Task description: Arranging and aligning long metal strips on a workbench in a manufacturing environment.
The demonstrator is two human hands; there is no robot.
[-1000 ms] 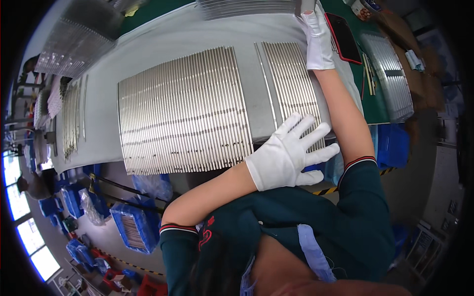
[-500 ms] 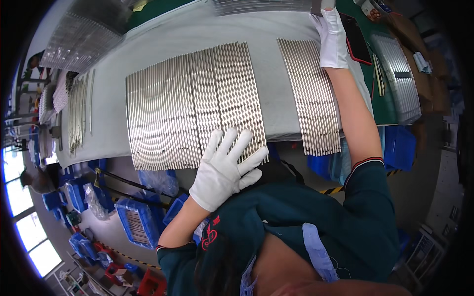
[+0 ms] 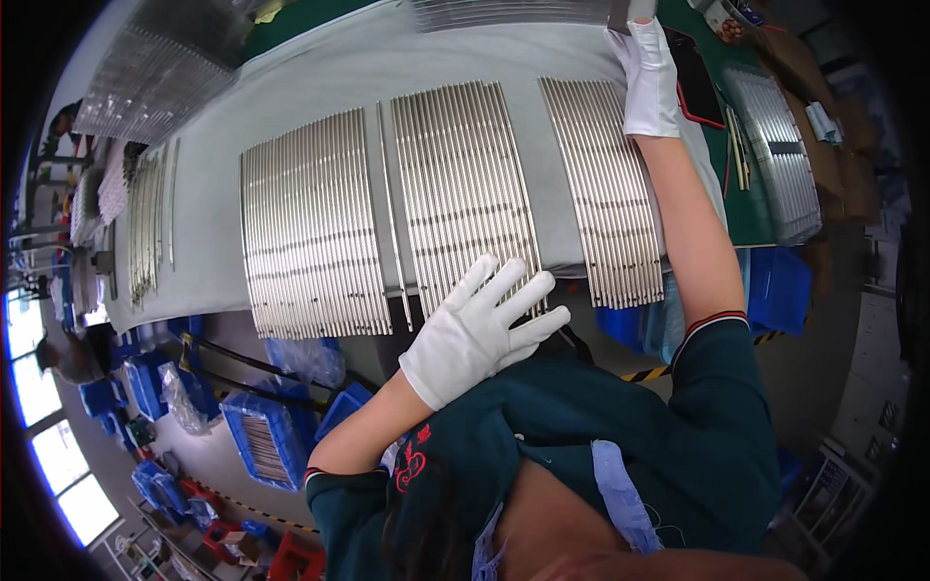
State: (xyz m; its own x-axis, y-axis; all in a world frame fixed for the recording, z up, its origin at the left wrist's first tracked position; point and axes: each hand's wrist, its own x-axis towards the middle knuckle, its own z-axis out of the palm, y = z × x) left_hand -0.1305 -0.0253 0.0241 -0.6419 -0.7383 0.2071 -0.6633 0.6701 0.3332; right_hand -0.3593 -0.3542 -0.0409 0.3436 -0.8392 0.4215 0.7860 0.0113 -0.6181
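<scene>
My left hand [image 3: 477,334], in a white glove, lies with fingers spread over the near ends of a middle group of thin silvery metal rods [image 3: 460,165]. Left of that group one single rod [image 3: 392,213] stands apart, and beyond it is a wider group of rods [image 3: 310,213]. A third rod group [image 3: 605,184] lies to the right, beside my right forearm. At the far right of the table, my right hand [image 3: 651,82], gloved with a bare fingertip showing, is closed on a grey block [image 3: 620,14], partly cut off by the picture's top edge.
The rods lie on a grey cloth-covered table [image 3: 203,203], their near ends reaching its front edge. A phone [image 3: 696,82] lies beside my right hand. Clear ribbed trays [image 3: 155,82] are stacked at the far left. Blue bins [image 3: 266,436] stand below the table.
My left hand has moved right, and the middle rods have slid right with it. A gap has opened to the left group, with one rod left standing in it. My right hand hardly moves.
</scene>
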